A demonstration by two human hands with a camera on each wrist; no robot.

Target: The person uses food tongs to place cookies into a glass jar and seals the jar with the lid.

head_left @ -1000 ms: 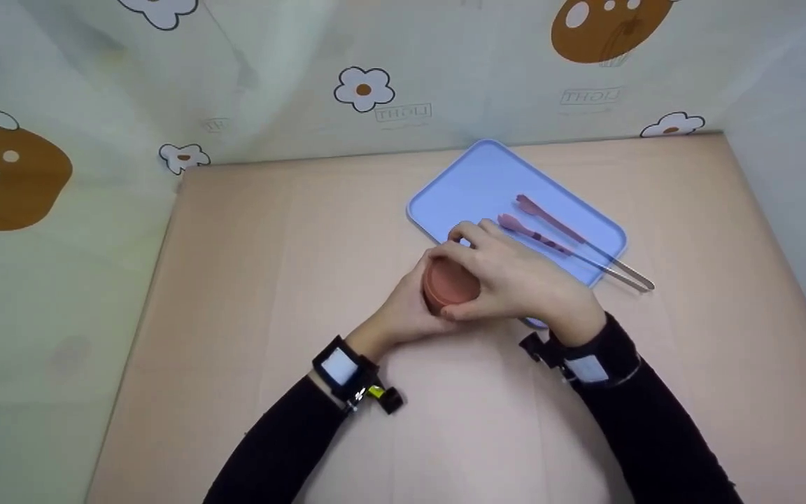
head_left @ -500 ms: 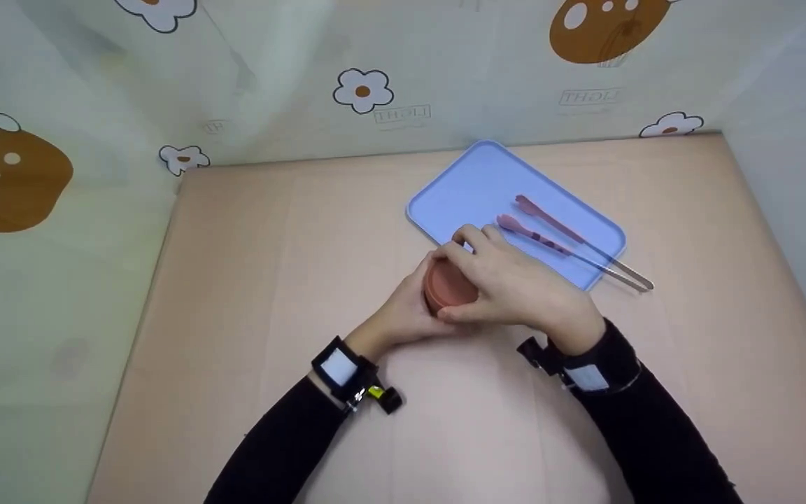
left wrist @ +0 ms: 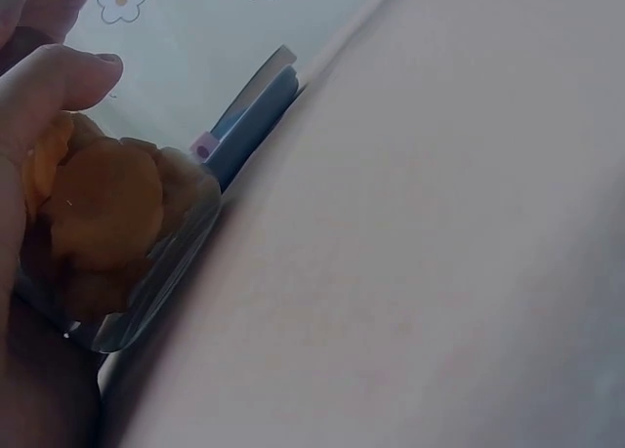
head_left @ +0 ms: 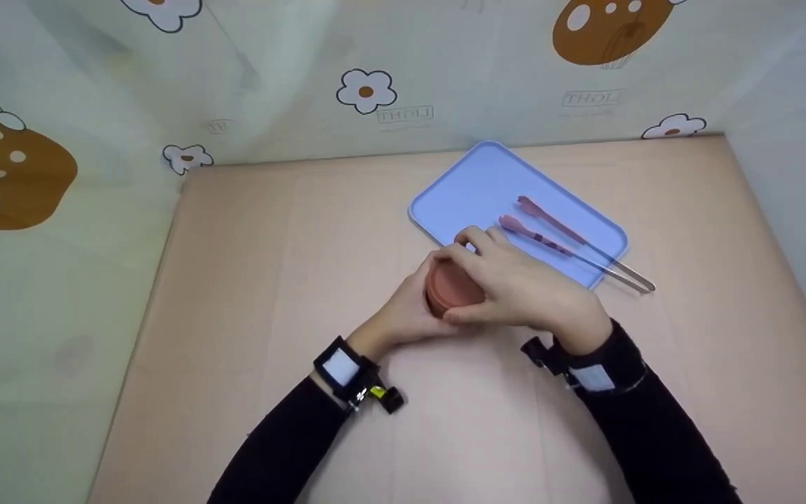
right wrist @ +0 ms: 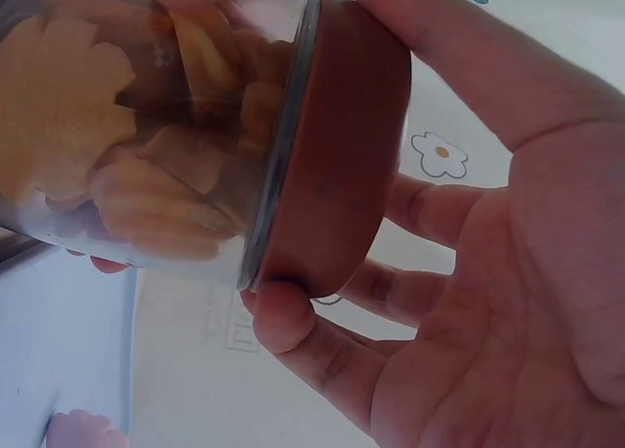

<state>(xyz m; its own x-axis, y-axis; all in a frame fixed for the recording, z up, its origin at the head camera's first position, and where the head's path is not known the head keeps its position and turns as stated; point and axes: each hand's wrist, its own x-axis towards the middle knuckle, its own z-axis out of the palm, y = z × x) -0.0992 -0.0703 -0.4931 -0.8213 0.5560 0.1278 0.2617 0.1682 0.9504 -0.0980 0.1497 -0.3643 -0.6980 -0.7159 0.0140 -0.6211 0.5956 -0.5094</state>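
Note:
Between both hands is a clear jar (right wrist: 127, 136) with orange-brown, biscuit-like pieces (left wrist: 107, 204) inside. Its reddish-brown lid (head_left: 453, 287) faces up toward the head camera. My left hand (head_left: 403, 308) wraps around the jar's body, and part of that grip is hidden behind the jar. With the thumb on one side and fingertips on the other, my right hand (head_left: 525, 283) grips the lid at its rim. In the right wrist view the lid sits on the jar's mouth, with a grey seal band (right wrist: 283, 136) showing at the joint.
Behind the hands lies a blue tray (head_left: 473, 178) at an angle. Tongs (head_left: 595, 257) with pink tips and metal handles rest across it, the handle end reaching past its edge. A patterned curtain (head_left: 270, 84) hangs along the back of the table (head_left: 235, 231).
Both hands stay on the jar in nearly the same spot. The right hand and wrist have shifted slightly toward the near side; tray and tongs have not moved.

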